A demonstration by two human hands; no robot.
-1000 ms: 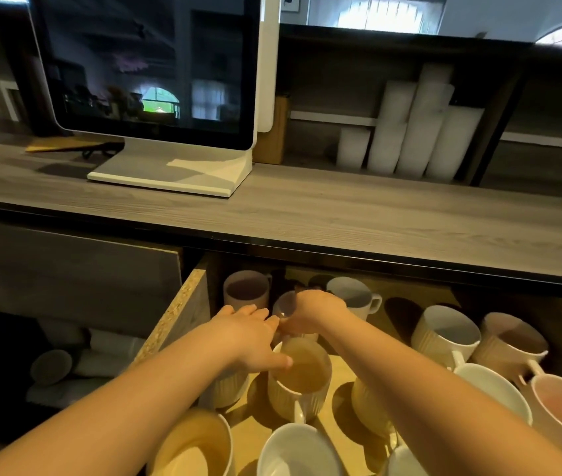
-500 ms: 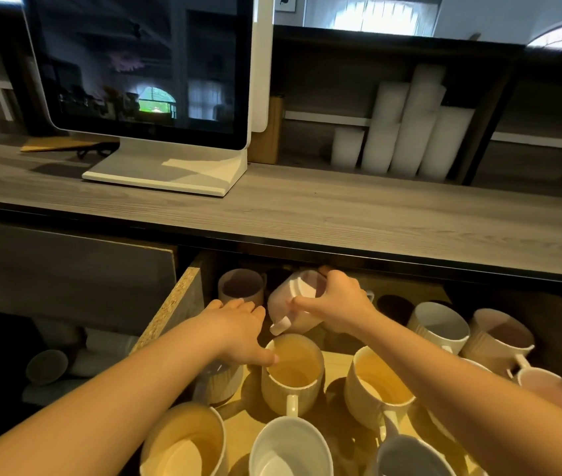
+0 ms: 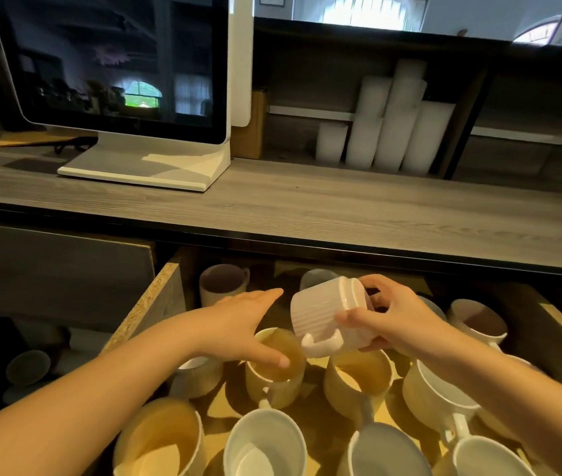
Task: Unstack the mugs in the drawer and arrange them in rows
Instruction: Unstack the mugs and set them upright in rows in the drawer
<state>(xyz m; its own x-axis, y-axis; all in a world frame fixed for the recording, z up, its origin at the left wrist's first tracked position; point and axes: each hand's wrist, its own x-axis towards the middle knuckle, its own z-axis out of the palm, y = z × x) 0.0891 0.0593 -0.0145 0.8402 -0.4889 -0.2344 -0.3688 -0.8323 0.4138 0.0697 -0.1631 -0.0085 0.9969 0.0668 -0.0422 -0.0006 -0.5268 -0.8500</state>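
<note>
Tipping onto its side in the air, the white ribbed mug hangs above the open drawer with its handle pointing down. The right hand grips it, thumb across the near side just above the handle and fingers curled round the far end. That end is covered, and I cannot tell which way the mouth faces. Just to the left, apart from the mug, the left hand lies flat with its fingers straight and holds nothing. Its thumb reaches over the rim of a cream mug standing upright below.

More mugs stand around that one on the drawer floor. The nearest ones are cut off by the bottom edge, and the right forearm hides parts of those on the right. A grey mug at the back sits in shadow under the desk, its details hard to make out. A monitor stands on the desk, with stacks of white cups behind.
</note>
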